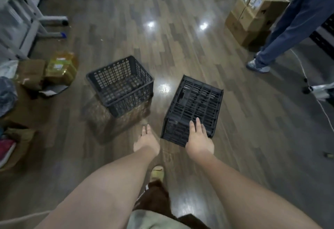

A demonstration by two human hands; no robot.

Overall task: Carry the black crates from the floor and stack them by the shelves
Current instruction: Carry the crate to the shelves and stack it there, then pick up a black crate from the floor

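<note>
A: Head view, the only view. Right hand (198,138) rests on the near top corner of the overturned black crate (193,109). Fingers lie straight across the slatted base. Is the grip closed?

B: No. Fingers extended, touching the crate, not curled round any edge that I can see. The thumb side is hidden behind the crate corner, so whether it hooks the wall I cannot tell. I log it as an unclenched hand on the crate.

A: Left hand (147,139)?

B: Just left of the right hand, beside the crate's near-left wall, apart from it. Fingers straight and relaxed, holding nothing. My judgement: both hands are placed to take the crate from opposite sides, since its width suits a two-handed lift.

A: Crate position?

B: On the wooden floor (180,47), bottom up, directly under and ahead of the right hand. A second crate (121,85) stands upright, open side up, ahead and left of the left hand, well apart from both hands.

A: Shelves?

B: A grey metal frame (27,20) far ahead-left may be the shelving; too blurred to confirm. Cardboard boxes (253,11) and another person's legs (282,35) stand far ahead-right.

A: Progress?

B: Neither crate lifted yet, by the look of it.
</note>
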